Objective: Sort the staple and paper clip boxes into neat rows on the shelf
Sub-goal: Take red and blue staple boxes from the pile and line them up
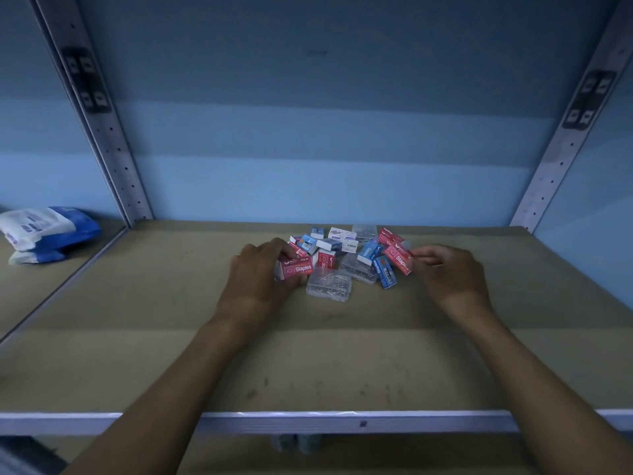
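A: Item one, the boxes?
B: Mixed heap of small boxes (346,257) at the middle of the shelf (137,303), toward the far side. Red staples boxes, blue staples boxes, white boxes, clear paper clip cases; all jumbled, touching, lying at odd angles.
A: Nearest piece?
B: Clear paper clip case (329,283), at the near edge of the heap.
A: Hands?
B: Left hand (255,272), fingers curled round a red staples box (294,268) at the heap's left. Right hand (445,269), fingertips pinching another red staples box (398,258) at the heap's right.
A: Surroundings?
B: Perforated metal uprights (102,132) at both far corners, blue wall behind. White-and-blue packets (44,231) on the neighbouring shelf, far left.
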